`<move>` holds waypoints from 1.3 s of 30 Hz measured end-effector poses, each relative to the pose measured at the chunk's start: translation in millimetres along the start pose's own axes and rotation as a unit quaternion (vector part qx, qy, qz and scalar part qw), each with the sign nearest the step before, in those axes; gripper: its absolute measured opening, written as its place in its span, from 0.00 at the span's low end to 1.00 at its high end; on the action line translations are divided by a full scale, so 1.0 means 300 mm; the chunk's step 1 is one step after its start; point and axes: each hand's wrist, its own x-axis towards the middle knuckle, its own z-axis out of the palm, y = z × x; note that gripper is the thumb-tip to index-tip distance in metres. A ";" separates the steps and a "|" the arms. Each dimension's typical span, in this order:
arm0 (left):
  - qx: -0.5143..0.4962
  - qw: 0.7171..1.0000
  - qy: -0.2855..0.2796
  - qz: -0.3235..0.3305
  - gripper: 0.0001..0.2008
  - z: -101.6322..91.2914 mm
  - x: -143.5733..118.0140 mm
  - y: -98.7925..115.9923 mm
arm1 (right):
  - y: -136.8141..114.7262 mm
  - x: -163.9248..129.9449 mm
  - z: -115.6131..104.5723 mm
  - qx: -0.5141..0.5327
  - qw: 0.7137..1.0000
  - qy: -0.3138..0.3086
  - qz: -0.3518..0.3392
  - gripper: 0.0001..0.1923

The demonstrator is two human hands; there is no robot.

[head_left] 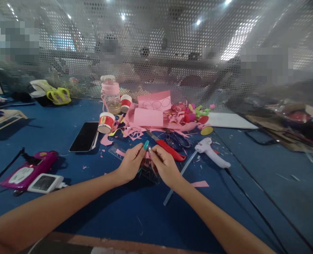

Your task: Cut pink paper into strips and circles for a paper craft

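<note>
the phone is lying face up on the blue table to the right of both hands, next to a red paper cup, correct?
Not quite: in the head view the phone lies to the left of both hands, the left hand and right hand, face up on the blue table next to a red paper cup.

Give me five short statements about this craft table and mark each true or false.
1. The left hand and right hand meet over the blue table. True.
2. The phone lies to the right of the glue gun. False: it lies to the left.
3. The red-handled cutter lies just beyond the hands. True.
4. The pink bottle lies on its side. False: it stands upright.
5. The paper scraps are green. False: they are pink.
</note>
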 end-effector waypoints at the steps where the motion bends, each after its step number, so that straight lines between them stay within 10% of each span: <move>1: 0.000 1.000 0.000 -0.003 0.15 -0.001 0.000 0.001 | 0.001 0.001 -0.005 -0.002 1.000 -0.014 -0.006 0.13; 17: 0.092 0.995 0.012 0.030 0.12 0.000 -0.013 0.018 | 0.004 -0.007 -0.018 -0.209 0.971 0.004 -0.118 0.09; 39: 0.142 0.988 0.005 0.067 0.09 -0.008 -0.020 0.016 | -0.002 -0.010 0.001 -0.108 0.991 0.043 -0.060 0.14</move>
